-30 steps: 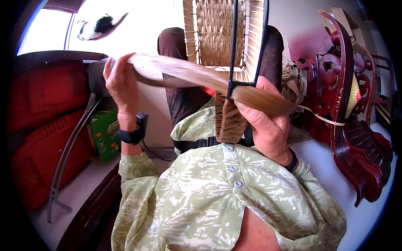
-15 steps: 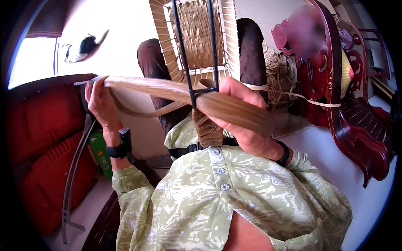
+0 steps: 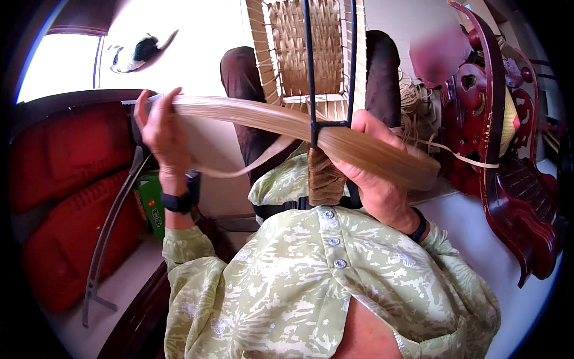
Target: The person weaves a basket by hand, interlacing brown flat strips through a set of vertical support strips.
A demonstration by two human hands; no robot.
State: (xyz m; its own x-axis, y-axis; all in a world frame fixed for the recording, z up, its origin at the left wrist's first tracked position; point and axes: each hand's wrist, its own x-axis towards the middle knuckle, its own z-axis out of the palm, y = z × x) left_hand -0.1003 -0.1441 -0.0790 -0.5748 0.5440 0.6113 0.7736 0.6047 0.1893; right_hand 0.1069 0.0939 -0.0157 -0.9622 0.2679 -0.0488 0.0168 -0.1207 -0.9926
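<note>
A flat bundle of pale tan cane strips stretches between both my hands. My left hand pinches its far left end, raised, with a black wristband below. My right hand grips the bundle's thicker right part, near a black metal frame. That frame carries a partly woven wicker panel standing on my lap between my knees. One loose strip sags under the bundle. A thin strip trails off to the right.
A carved dark red wooden chair stands at the right on a white floor. Red cushions on a dark sofa fill the left. A grey metal bar leans there, beside a green box. A coil of cane lies behind my right knee.
The bundle has levelled out from a slant and both hands sit lower in view. The wicker frame has shifted toward the middle, and my right hand slid along the strips.
</note>
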